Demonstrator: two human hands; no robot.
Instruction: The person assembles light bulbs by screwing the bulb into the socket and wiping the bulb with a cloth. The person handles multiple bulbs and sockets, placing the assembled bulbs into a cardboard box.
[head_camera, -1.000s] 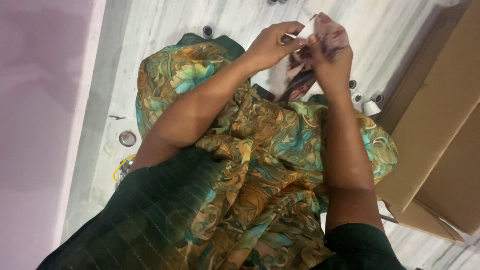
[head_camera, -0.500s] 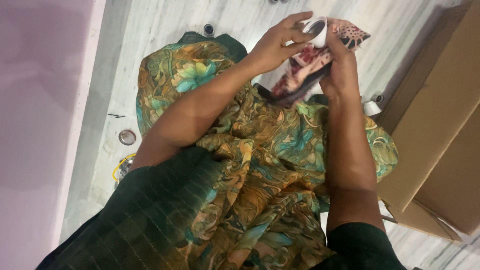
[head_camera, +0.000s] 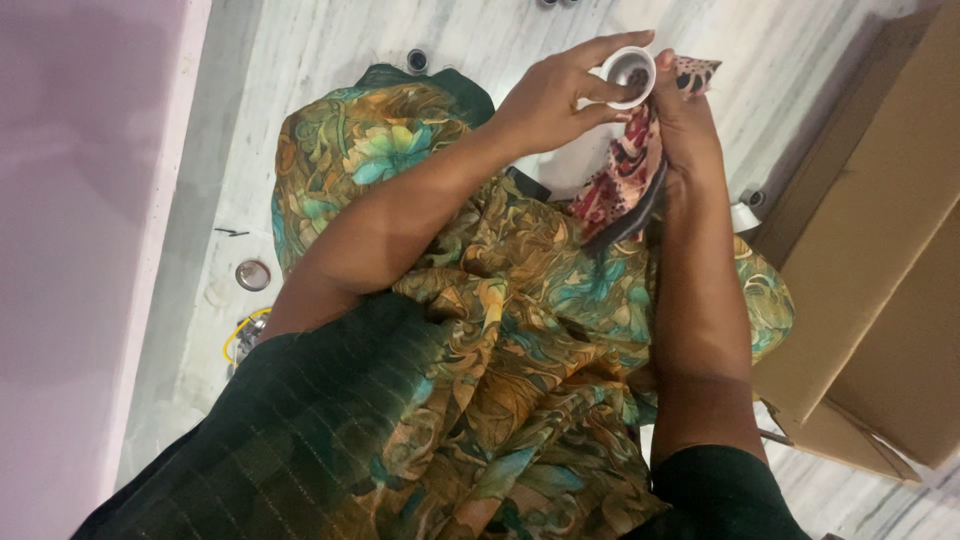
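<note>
The left hand (head_camera: 555, 95) pinches a small white cup (head_camera: 628, 76) by its rim, mouth facing up toward the person. The right hand (head_camera: 685, 135) is clenched around a red patterned cloth (head_camera: 625, 170), pressed just beside the cup, above the floral-draped lap. Cardboard boxes (head_camera: 880, 250) stand along the marble floor's (head_camera: 330, 40) right edge.
</note>
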